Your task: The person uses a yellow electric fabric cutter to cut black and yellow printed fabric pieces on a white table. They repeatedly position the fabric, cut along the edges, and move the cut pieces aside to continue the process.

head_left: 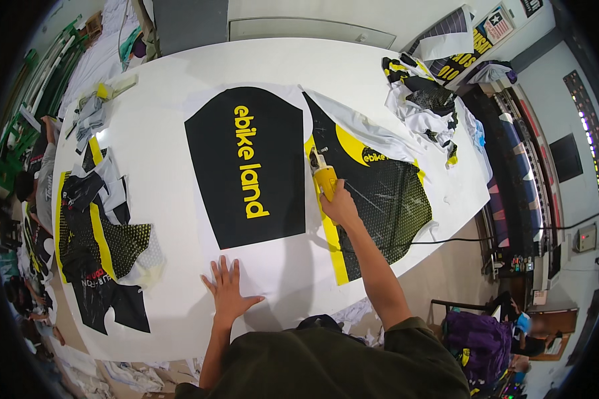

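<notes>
My right hand (340, 202) is wrapped round the yellow body of an electric fabric cutter (325, 181). The cutter's metal head sits at the yellow strip along the left edge of a black-and-yellow printed fabric piece (379, 206). To its left lies a black fabric panel (246, 166) with yellow lettering running down it, on white material. My left hand (227, 290) rests flat just below this panel's lower edge, fingers spread, holding nothing. The cutter's blade is too small to make out.
Cut black, yellow and grey pieces (100, 246) lie at the left of the white table (160, 73). Scraps (426, 100) are heaped at the far right. A black cable (452, 240) crosses the right edge. Beyond stand fabric rolls (512, 159). People are at the far left and lower right.
</notes>
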### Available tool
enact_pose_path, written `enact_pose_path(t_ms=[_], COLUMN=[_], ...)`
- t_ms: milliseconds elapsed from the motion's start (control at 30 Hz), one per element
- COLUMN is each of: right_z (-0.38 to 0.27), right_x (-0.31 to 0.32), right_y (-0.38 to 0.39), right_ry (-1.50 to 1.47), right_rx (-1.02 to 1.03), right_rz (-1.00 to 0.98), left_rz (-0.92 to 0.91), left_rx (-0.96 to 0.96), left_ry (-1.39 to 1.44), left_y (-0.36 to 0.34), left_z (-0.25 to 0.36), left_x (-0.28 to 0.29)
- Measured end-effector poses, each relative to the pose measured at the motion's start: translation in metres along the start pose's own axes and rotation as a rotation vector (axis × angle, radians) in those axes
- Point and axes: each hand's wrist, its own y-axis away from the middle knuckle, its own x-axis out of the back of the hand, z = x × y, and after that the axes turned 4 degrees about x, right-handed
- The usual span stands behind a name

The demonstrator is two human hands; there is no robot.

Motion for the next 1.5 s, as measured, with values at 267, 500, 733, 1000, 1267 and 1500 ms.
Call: enact_pose_path(t_ms=[267,500,733,1000,1267,1500], right_z=[-0.015,-0.028,-0.041,-0.048,-0.046,-0.047], right_x=[-0.004,-0.007,-0.01,-0.007,-0.004,0.001], right_y=[-0.048,-0.081,-0.114,-0.159,-0.212,-0.248], right_ry=[0.029,0.037,0.017,0.019,0.052,0.053], right_rx=[0.058,0.024,-0.008,0.01,0.022,0.058], right_rz=[-0.005,0.008,0.035,0.046,0.039,0.031], left_rz=[-0.049,-0.046,-0.027,-0.067,-0.077,-0.05], left_rx=[0.06,0.056,0.05,0.075,0.058,0.04], left_ry=[0.018,0.008,0.013,0.013,-0.02,-0.068], left_y=[-0.001,-0.004,-0.004,-0.006,-0.008,-0.008], left_z=[0.005,0.006,0.005,0.004,0.001,-0.003], left_x=[0.011,0.014,0.011,0.008,0.008,-0.001])
